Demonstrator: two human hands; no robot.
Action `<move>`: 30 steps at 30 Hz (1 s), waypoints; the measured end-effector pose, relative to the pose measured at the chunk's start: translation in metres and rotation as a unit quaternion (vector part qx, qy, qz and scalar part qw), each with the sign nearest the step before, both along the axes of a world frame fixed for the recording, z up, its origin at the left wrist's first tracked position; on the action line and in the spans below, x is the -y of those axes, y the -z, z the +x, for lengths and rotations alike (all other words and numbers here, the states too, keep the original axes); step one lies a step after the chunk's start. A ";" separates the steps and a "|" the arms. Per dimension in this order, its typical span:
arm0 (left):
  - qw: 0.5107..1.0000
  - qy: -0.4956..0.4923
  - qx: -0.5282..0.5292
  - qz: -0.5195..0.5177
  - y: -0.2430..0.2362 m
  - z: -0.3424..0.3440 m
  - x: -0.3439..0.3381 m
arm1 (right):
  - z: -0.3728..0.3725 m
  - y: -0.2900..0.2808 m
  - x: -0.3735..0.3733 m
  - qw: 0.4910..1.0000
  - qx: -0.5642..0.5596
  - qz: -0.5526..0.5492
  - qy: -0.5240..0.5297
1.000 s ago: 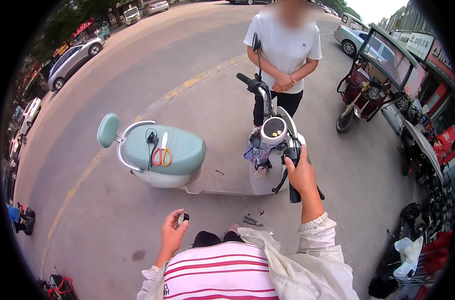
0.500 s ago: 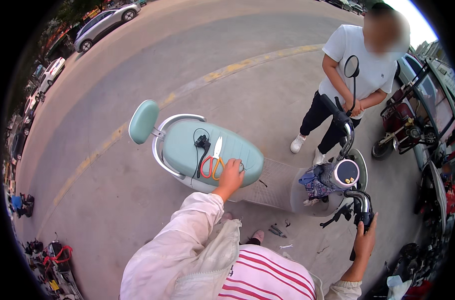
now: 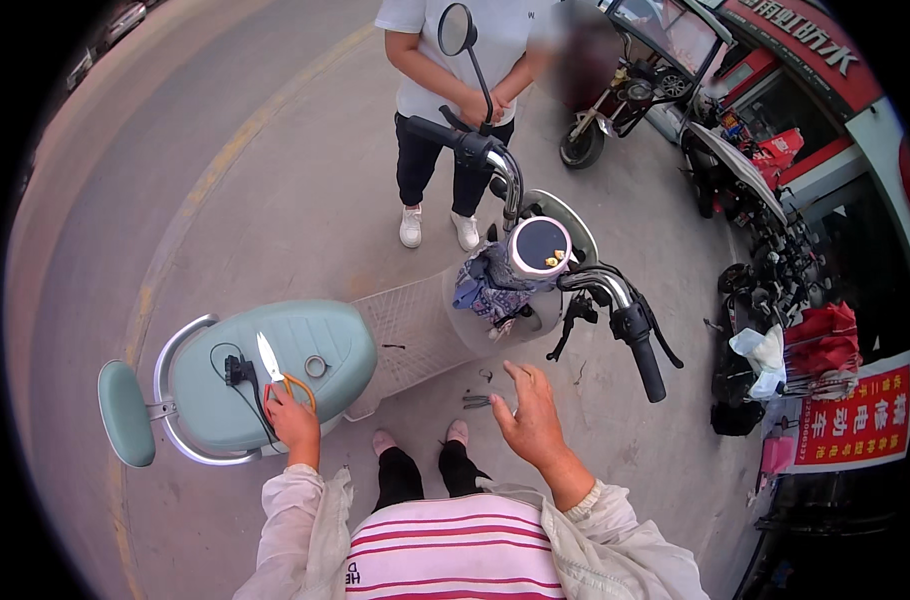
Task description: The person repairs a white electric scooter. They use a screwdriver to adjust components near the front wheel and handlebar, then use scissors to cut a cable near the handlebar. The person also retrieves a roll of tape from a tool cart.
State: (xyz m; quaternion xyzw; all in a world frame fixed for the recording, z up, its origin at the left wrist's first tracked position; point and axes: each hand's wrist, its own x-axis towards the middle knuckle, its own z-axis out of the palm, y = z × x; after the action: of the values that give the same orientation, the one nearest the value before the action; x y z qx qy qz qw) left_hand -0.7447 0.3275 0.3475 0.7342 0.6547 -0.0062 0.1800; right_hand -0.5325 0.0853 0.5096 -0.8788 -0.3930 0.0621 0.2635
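My left hand (image 3: pixel 295 425) grips the orange-and-red-handled scissors (image 3: pixel 271 357), blade toward the front, over the mint scooter seat (image 3: pixel 343 345). Beside the blade lie a black switch part with cable (image 3: pixel 239 372) and a small tape roll (image 3: pixel 316 366). My right hand (image 3: pixel 528 425) is raised right of the seat, fingers apart, holding nothing I can see, below the handlebar's right grip (image 3: pixel 647 368). The scooter's round display (image 3: pixel 540 246) carries small yellow bits, with patterned cloth (image 3: pixel 490 285) hanging beside it.
A person in a white shirt (image 3: pixel 445 60) stands beyond the mirror (image 3: pixel 455 30). A cargo tricycle (image 3: pixel 615 95), parked scooters (image 3: pixel 745 290) and a red sign board (image 3: pixel 850 410) line the right. Tools (image 3: pixel 477 400) lie on the ground near my feet.
My left hand carried the small roll to the seat, where it now lies, and has taken the scissors. My right hand has let go of the handlebar grip. The view has shifted.
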 end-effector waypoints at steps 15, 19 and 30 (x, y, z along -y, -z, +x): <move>0.733 0.126 0.611 -0.271 -0.141 0.044 0.101 | -0.003 -0.019 0.054 0.889 -0.403 0.136 -0.173; 0.648 0.313 0.602 -0.346 -0.183 0.101 0.208 | 0.012 -0.025 0.095 0.863 -0.393 0.250 -0.198; 0.805 0.275 0.522 -0.062 -0.216 0.233 0.265 | 0.108 -0.019 0.237 0.845 -0.420 0.329 0.025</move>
State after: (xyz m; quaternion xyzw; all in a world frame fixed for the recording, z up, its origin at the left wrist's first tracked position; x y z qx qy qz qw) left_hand -0.5121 0.0623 0.5637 0.7632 0.2305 0.2880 0.5306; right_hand -0.4246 -0.1519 0.5284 -0.6402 -0.2196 0.2861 0.6783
